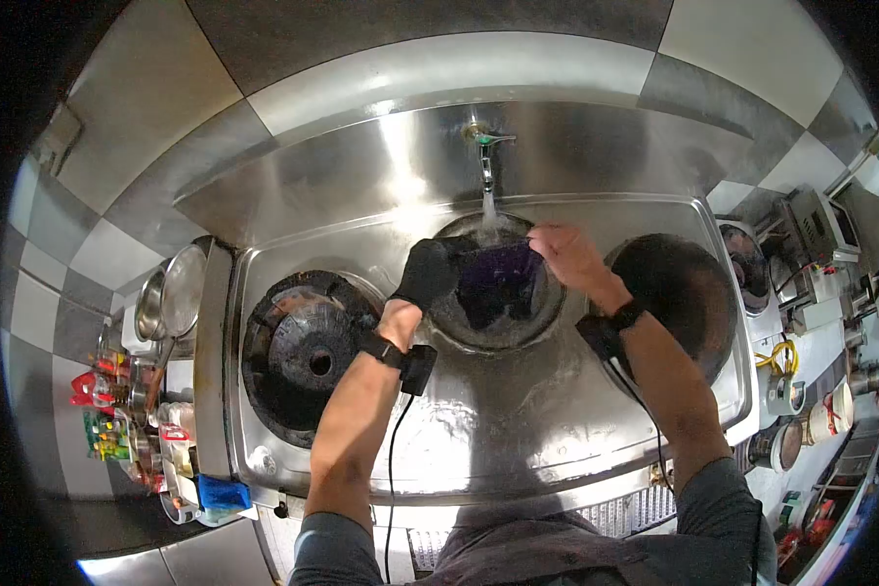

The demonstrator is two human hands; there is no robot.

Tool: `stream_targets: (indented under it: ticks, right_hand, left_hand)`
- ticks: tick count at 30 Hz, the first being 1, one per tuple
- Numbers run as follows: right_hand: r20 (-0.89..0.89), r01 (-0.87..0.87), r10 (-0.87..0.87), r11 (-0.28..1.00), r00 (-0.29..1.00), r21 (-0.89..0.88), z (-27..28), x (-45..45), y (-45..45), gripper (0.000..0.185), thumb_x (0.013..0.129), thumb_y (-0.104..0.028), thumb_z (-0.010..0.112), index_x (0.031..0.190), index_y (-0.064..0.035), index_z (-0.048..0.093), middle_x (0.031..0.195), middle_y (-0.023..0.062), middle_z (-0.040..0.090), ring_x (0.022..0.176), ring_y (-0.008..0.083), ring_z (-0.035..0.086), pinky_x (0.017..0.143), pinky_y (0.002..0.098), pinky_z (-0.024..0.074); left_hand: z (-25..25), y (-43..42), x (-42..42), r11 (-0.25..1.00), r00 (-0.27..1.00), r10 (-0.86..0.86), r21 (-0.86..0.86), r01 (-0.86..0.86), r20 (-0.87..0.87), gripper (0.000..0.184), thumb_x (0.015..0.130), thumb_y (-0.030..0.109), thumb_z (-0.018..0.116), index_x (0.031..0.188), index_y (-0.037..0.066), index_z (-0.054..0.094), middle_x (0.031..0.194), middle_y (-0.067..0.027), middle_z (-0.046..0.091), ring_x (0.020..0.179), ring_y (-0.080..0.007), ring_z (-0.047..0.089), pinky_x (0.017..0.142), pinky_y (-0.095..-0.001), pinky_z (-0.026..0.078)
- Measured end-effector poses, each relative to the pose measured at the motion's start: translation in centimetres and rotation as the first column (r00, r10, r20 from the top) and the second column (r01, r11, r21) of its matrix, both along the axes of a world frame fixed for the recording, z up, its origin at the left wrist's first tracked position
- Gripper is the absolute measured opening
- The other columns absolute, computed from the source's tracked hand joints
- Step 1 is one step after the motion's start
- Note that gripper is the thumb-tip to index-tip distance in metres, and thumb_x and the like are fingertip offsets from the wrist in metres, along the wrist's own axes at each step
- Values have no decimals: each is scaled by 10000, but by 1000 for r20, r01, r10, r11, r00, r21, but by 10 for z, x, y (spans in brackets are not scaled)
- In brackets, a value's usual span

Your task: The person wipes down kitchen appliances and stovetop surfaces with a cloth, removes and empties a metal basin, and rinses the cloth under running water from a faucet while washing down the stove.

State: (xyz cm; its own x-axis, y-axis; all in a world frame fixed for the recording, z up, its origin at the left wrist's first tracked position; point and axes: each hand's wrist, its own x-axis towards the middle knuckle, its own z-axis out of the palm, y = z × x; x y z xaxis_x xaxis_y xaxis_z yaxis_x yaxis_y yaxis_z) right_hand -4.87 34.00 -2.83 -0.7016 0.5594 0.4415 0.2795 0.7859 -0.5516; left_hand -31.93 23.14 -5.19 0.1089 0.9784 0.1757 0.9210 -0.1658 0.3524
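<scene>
A dark purple cloth [501, 283] hangs in the round basin [493, 344] below the running tap [487, 156]. My left hand [430, 273], covered by something black, is at the cloth's left side; its fingers are hard to make out against the dark cloth. My bare right hand [568, 256] pinches the cloth's upper right corner. Water falls from the spout behind the cloth. Each wrist wears a black strap with a small box and a cable.
A black burner ring [308, 361] lies left of the basin, and a dark wok [689, 303] sits on the right. Strainers [183, 291], bottles and a blue container [223, 493] stand far left. Pots [779, 446] and shelves line the right side.
</scene>
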Motion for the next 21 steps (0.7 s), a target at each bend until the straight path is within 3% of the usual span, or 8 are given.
stream_targets:
  ticks: [3,5,8,14,15,16,19,21]
  right_hand:
    - [191,-21,-52,932,980,362,-53,-1,-5,163,898,-145,599,940,-17,691,978,175,708,917,402,675,812,482,537]
    - [140,-32,27,999,990,32,-85,2,-21,157,870,-135,608,918,-32,716,972,173,709,913,374,688,809,495,545]
    - [575,-80,-4,989,818,122,-116,-1,-32,186,849,-114,644,985,-53,754,1090,145,725,1018,356,671,902,441,546]
    - [614,-104,81,995,785,1,-117,-9,-21,106,851,-133,652,874,-48,711,1022,156,715,967,358,669,873,453,541]
    - [138,-339,367,921,920,-192,-124,-6,-1,128,819,-126,633,867,-40,714,973,164,708,930,361,674,836,462,543]
    - [-401,-608,496,761,770,-226,-130,-4,27,154,788,-119,613,859,-32,718,925,173,702,893,363,678,800,470,544]
    - [-145,-242,204,912,968,-331,-91,-11,50,134,807,-112,616,850,-16,699,931,176,698,880,373,666,799,480,532]
    - [41,33,-41,985,998,171,-1,-6,19,119,813,-113,615,819,-23,692,899,172,695,865,371,664,800,477,527]
  left_hand:
    - [-50,3,8,1000,1000,20,-2,-20,14,262,886,192,592,1056,81,757,1079,-209,721,988,-378,691,852,-458,548]
    - [-83,3,14,1000,997,9,20,-11,73,243,853,196,599,1000,93,762,1050,-192,732,961,-397,698,840,-499,550]
    - [-94,-6,36,998,999,7,-65,-10,-40,322,957,202,531,1212,54,662,1239,-200,659,1116,-349,639,987,-445,488]
    - [-98,-64,20,882,949,-94,-467,-62,-302,254,917,220,565,1046,59,713,1061,-184,695,963,-369,667,878,-453,515]
    - [-93,-65,12,921,974,-37,-385,-53,-224,248,910,223,570,1018,59,722,1032,-181,701,937,-372,672,859,-454,520]
    - [-83,-57,5,971,995,33,-231,-55,-97,242,903,225,576,991,60,730,1002,-178,707,912,-376,677,841,-456,525]
    - [-14,-8,-4,977,992,39,205,-62,118,238,883,234,593,908,63,756,914,-170,725,835,-386,691,787,-460,538]
    - [14,13,-3,952,991,33,299,-69,126,244,870,240,604,853,64,773,855,-164,737,784,-393,700,750,-462,548]
